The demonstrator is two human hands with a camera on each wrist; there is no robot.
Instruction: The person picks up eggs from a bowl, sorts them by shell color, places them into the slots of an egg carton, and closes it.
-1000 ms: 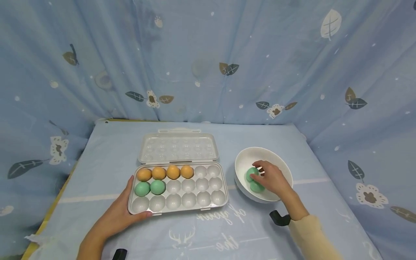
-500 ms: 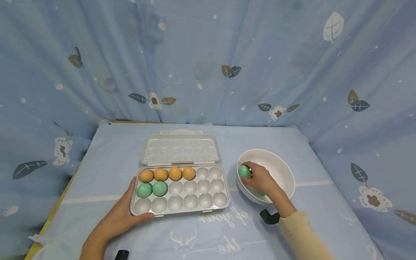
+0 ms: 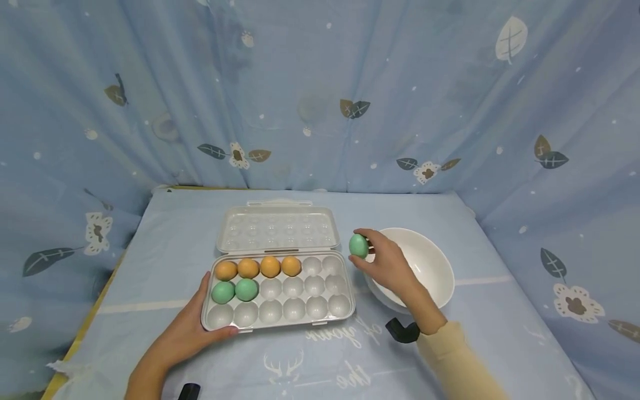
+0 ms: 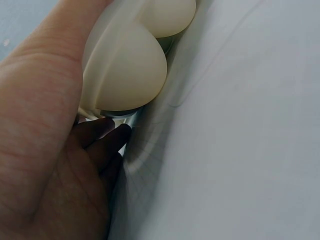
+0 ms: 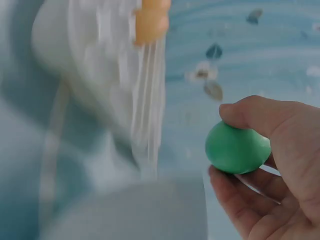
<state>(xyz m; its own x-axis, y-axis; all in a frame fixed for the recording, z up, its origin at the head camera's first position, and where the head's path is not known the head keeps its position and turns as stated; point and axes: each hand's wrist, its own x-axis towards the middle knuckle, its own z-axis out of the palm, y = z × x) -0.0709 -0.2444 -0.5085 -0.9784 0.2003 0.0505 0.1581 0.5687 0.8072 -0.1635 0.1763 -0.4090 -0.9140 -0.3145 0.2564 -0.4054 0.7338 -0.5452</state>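
My right hand (image 3: 387, 264) pinches a green egg (image 3: 358, 246) between thumb and fingers, raised by the left rim of a white bowl (image 3: 432, 266). In the right wrist view the same green egg (image 5: 235, 149) sits at the fingertips. My left hand (image 3: 187, 319) holds the left end of an open egg carton (image 3: 327, 328), thumb along its front edge. The left wrist view shows fingers (image 4: 107, 145) curled beneath the carton's rounded cups (image 4: 132, 70). Several orange eggs (image 3: 270, 266) fill the back row's left part; two green eggs (image 3: 235, 290) sit in the middle row.
The carton's clear lid (image 3: 280, 228) lies folded back behind it. A pale blue cloth (image 3: 175, 222) with printed lettering covers the table. Blue patterned curtains (image 3: 300, 66) hang at the back and sides. A black device (image 3: 402, 330) is at my right wrist.
My right hand has taken hold of a green egg in the bowl, then lifted it up and left past the rim. My left hand has stayed at the carton.
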